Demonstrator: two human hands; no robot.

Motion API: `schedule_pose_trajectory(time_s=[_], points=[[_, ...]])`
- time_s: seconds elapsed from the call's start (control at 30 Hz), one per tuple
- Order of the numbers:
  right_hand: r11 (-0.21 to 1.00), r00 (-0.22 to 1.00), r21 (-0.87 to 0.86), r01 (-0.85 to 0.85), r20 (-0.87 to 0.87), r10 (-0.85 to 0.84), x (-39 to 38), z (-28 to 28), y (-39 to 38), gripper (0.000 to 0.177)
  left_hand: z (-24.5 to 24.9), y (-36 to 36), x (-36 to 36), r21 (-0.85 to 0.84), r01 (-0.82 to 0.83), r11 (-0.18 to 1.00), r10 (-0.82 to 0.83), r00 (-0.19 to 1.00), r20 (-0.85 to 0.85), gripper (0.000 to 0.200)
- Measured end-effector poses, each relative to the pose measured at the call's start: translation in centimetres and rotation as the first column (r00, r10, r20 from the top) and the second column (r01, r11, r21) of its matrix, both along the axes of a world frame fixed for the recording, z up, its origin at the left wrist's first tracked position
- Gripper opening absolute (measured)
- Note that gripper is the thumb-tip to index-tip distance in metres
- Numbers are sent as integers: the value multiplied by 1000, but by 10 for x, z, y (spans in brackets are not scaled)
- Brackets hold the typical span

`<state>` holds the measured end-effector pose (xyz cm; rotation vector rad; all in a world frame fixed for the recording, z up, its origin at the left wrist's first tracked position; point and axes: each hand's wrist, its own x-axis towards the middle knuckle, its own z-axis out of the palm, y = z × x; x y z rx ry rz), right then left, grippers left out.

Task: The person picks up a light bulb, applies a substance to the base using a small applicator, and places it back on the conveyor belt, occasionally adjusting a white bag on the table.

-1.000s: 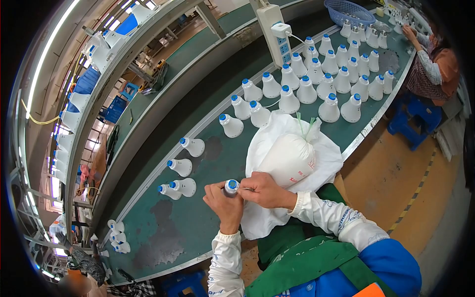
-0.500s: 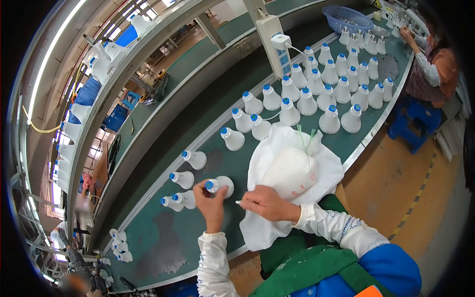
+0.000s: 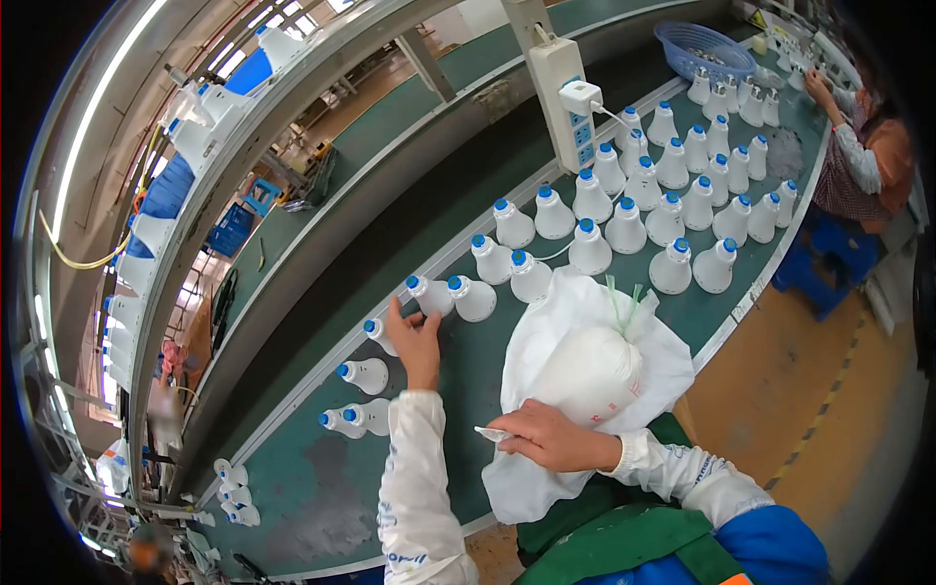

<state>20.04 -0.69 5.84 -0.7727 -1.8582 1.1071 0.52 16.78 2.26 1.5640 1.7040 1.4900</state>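
Note:
My left hand [image 3: 417, 346] reaches over the green work surface, its thumb and fingers around the lower part of a white light bulb with a blue cap [image 3: 430, 296]. Right beside it stands another blue-capped bulb [image 3: 472, 298]. My right hand [image 3: 558, 437] is closed in a pinch on a small, flat white piece of cloth [image 3: 492, 433] that sticks out past the fingertips. Under and behind that hand lies a stuffed white bag [image 3: 588, 369] with red print and green ties, resting on a spread white cloth [image 3: 526, 492].
Many blue-capped bulbs [image 3: 626, 229] stand in rows to the right. Several lie at the left [image 3: 364, 375]. A blue basket [image 3: 704, 51] and a power strip [image 3: 564, 102] are farther back. At the far right a person [image 3: 873, 146] works at the same table.
My left hand has moved away from me with the bulb, bringing it beside the row at the back edge. My right hand has shifted slightly right and down, still pinching the white piece.

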Motion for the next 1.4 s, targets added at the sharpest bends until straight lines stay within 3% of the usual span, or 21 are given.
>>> schedule_pose_trajectory(time_s=[0.07, 0.13, 0.2, 0.23, 0.27, 0.33, 0.37, 0.43, 0.47, 0.5, 0.53, 0.57, 0.63, 0.7, 0.8, 1.0, 1.07, 1.3, 1.33, 1.4], points=[[1000, 1000, 12, -26, 3, 26, -2, 2, 2, 25, 19, -56, -2, -56, 116, 992, -109, 987, 115, 51], [995, 996, 75, 72, 44, -75, -5, -1, 1, 28, 25, -123, -5, -133, 284, 950, -251, 942, 224, 32], [995, 995, 35, 92, 30, -93, -7, 3, 1, 33, 35, -185, 5, -266, 375, 888, -248, 879, 408, 27], [996, 995, -9, 94, 27, -94, -8, 6, 0, 36, 31, -207, 9, -270, 438, 857, -212, 779, 590, 28], [999, 999, 8, 39, 15, -39, -9, 10, 0, 36, 30, -223, 14, -231, 474, 850, -227, 724, 651, 32], [981, 997, -184, 65, 53, -56, -9, 16, 0, 45, 16, -240, 26, -172, 478, 861, -201, 631, 749, 38], [985, 999, -169, 31, 47, -23, -10, 16, -1, 45, 13, -241, 32, -132, 444, 886, -200, 624, 756, 42], [991, 989, -102, 85, 129, -72, -10, 16, -2, 47, 11, -238, 46, -192, 352, 916, -48, 571, 819, 39], [994, 979, 36, 103, 174, -108, -10, 15, -3, 48, 14, -235, 52, -183, 339, 923, -49, 575, 817, 39], [995, 981, 41, 93, 169, -98, -9, 13, -2, 48, 18, -233, 58, -215, 315, 924, 24, 513, 858, 34], [985, 976, 157, 75, 193, -105, -7, 11, -2, 45, 19, -232, 62, -253, 295, 921, 102, 444, 890, 28], [962, 970, 266, 53, 215, -113, -8, 9, -3, 43, 13, -232, 62, -259, 285, 923, 112, 446, 888, 28], [952, 955, 301, 44, 266, -128, -5, 14, -5, 43, 2, -231, 58, -165, 329, 930, 2, 445, 895, 18], [933, 928, 357, -29, 356, -107, -1, 10, -4, 45, 4, -231, 55, -165, 351, 922, 4, 418, 908, 13], [887, 934, 460, -29, 329, -140, -1, 13, 1, 50, 3, -230, 57, -139, 320, 937, -1, 401, 916, 7], [850, 841, 497, -176, 524, -132, 20, 30, 8, 66, 1, -232, 60, -135, 236, 962, 2, 489, 872, 6], [851, 833, 498, -166, 533, -149, 22, 32, 6, 67, 7, -232, 65, -89, 171, 981, -24, 564, 825, 5], [841, 797, 522, -145, 565, -213, 20, 32, 10, 68, 21, -231, 72, 21, 194, 981, -132, 581, 803, 6], [841, 797, 520, -147, 566, -210, 20, 31, 11, 68, 22, -232, 73, 25, 195, 980, -135, 575, 807, 5], [833, 801, 548, -81, 533, -273, 21, 29, 12, 48, 18, -232, 71, 25, 197, 980, -135, 569, 811, 5]])
